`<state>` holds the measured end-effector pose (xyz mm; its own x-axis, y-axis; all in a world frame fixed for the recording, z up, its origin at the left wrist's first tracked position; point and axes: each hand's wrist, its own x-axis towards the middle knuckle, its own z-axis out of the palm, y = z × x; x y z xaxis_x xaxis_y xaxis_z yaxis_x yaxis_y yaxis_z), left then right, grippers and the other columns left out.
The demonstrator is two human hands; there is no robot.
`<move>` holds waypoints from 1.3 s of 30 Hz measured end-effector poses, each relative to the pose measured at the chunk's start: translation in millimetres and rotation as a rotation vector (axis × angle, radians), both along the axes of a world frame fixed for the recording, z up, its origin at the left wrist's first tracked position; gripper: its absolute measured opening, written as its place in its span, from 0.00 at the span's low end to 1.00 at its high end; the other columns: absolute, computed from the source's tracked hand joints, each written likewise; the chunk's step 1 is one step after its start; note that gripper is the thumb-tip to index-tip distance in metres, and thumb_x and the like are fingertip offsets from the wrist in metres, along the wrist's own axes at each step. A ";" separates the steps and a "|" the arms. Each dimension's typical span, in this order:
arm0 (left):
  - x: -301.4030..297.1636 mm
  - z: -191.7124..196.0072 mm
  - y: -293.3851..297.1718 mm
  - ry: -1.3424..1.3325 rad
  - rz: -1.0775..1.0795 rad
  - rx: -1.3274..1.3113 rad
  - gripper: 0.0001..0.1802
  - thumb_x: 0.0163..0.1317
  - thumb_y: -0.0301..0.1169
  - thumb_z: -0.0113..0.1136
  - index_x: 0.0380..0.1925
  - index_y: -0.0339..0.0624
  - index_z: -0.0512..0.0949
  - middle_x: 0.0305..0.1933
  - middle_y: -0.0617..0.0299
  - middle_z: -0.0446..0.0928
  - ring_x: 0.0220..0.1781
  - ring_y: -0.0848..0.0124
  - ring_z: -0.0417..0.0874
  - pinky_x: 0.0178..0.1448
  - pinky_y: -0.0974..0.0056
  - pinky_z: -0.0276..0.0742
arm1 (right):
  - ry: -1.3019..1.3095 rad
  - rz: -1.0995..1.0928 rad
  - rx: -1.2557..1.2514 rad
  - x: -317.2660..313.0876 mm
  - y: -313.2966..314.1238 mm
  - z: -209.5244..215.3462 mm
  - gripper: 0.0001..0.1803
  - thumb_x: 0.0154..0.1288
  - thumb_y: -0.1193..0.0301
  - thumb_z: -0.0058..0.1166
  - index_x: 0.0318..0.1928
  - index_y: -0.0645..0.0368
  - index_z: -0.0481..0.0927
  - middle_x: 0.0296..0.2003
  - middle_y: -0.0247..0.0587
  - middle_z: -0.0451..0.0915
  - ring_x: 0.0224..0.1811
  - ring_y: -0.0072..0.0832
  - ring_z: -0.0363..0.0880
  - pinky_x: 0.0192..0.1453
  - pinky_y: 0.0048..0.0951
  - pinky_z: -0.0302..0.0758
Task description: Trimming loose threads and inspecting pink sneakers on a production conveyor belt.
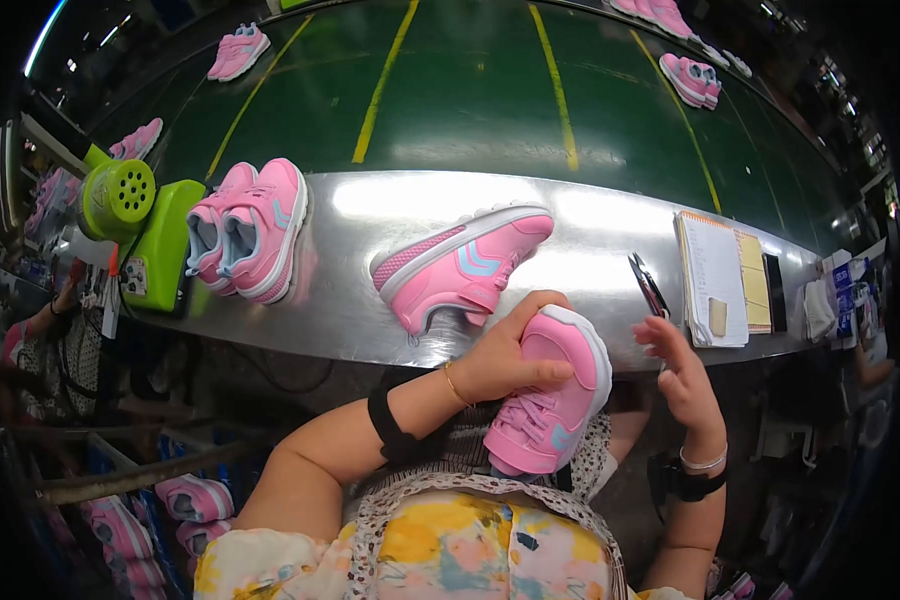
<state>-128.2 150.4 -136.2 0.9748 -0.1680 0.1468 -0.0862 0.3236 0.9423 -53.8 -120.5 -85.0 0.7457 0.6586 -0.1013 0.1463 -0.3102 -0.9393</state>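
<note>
My left hand [505, 355] grips a pink sneaker [572, 395] with a white sole, thumb across its toe. The sneaker is held just past the near edge of the bench, toe pointing away from me, its strap toward my lap. My right hand [680, 375] is lifted to the right of it, touching nothing, fingers stretched out. Another pink sneaker [480, 262] with light blue marks lies on its side on the metal bench [370, 320], beyond my left hand. A slim dark metal hand tool [648, 285] lies beyond my right hand; its exact kind is unclear.
At left, a pair of pink sneakers [260, 230] stands beside a lime-green device [155, 235]. Notepads [715, 280] lie at right. Across the bench runs a green belt [460, 90] with yellow lines and more sneakers [690, 80]. Lower left, a rack holds sneakers [195, 498].
</note>
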 end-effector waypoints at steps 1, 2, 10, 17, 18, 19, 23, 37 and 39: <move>-1.4 8.7 0.4 -0.002 0.002 0.004 0.36 0.51 0.39 0.71 0.57 0.46 0.63 0.48 0.62 0.70 0.52 0.74 0.72 0.56 0.65 0.71 | 0.198 0.161 0.106 -16.6 15.4 -1.8 0.56 0.50 0.39 0.60 0.68 0.64 0.53 0.62 0.50 0.65 0.65 0.37 0.63 0.67 0.36 0.58; -2.1 20.8 1.1 0.008 0.023 -0.167 0.35 0.52 0.40 0.70 0.57 0.46 0.63 0.48 0.63 0.70 0.53 0.74 0.71 0.57 0.65 0.70 | 0.383 0.267 0.150 -30.0 27.6 -4.0 0.64 0.44 0.36 0.62 0.69 0.66 0.48 0.65 0.51 0.60 0.69 0.35 0.56 0.71 0.36 0.51; 33.9 67.3 96.6 -0.321 0.716 0.685 0.28 0.64 0.45 0.55 0.57 0.37 0.68 0.47 0.53 0.76 0.50 0.66 0.77 0.55 0.62 0.71 | 0.488 -0.078 0.401 -37.8 46.2 -19.8 0.42 0.63 0.58 0.55 0.69 0.65 0.51 0.65 0.46 0.61 0.68 0.31 0.57 0.70 0.32 0.52; 32.7 59.4 125.0 0.643 0.021 0.740 0.26 0.69 0.45 0.47 0.61 0.43 0.68 0.45 0.59 0.78 0.47 0.74 0.76 0.54 0.68 0.71 | 0.144 -0.257 0.024 -9.8 58.1 -28.8 0.36 0.66 0.61 0.53 0.67 0.69 0.56 0.58 0.56 0.68 0.58 0.35 0.70 0.61 0.32 0.66; 27.7 55.5 124.7 0.595 -0.031 0.668 0.30 0.69 0.46 0.46 0.65 0.40 0.61 0.55 0.55 0.74 0.56 0.69 0.73 0.60 0.66 0.68 | 0.140 -0.246 -0.028 -9.3 62.5 -25.2 0.36 0.66 0.61 0.52 0.67 0.68 0.56 0.58 0.56 0.68 0.58 0.35 0.70 0.60 0.32 0.66; 22.7 49.4 122.2 0.595 -0.045 0.667 0.30 0.69 0.46 0.46 0.65 0.40 0.61 0.55 0.55 0.74 0.56 0.69 0.73 0.60 0.66 0.68 | 0.138 -0.234 -0.081 -9.4 64.9 -23.3 0.35 0.66 0.60 0.52 0.67 0.67 0.57 0.58 0.56 0.68 0.57 0.35 0.70 0.60 0.32 0.66; 18.2 48.2 108.5 0.551 -0.056 0.522 0.38 0.69 0.47 0.45 0.68 0.30 0.51 0.69 0.48 0.58 0.69 0.65 0.60 0.69 0.65 0.58 | 0.219 -0.287 0.101 -5.5 68.0 -24.0 0.31 0.73 0.51 0.35 0.67 0.60 0.60 0.58 0.49 0.69 0.59 0.32 0.68 0.63 0.30 0.62; 17.1 21.6 104.8 0.561 -0.019 -0.456 0.26 0.72 0.46 0.35 0.65 0.44 0.59 0.63 0.53 0.67 0.64 0.62 0.70 0.64 0.57 0.71 | 0.699 -0.354 0.652 0.7 81.8 -32.7 0.25 0.74 0.59 0.36 0.65 0.60 0.60 0.56 0.47 0.71 0.58 0.31 0.72 0.60 0.34 0.72; 13.7 19.2 92.5 0.633 0.048 -0.753 0.28 0.71 0.47 0.37 0.59 0.35 0.64 0.56 0.45 0.72 0.54 0.54 0.77 0.55 0.54 0.78 | 0.960 -0.447 0.904 -0.4 91.6 -39.1 0.27 0.73 0.55 0.35 0.59 0.65 0.66 0.51 0.53 0.75 0.50 0.41 0.78 0.54 0.38 0.77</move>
<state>-114.6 242.9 -117.0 0.9136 -0.2026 -0.3526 0.3343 0.8678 0.3676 -54.2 -28.9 -124.1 0.7899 0.4969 -0.3594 -0.6120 0.6023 -0.5126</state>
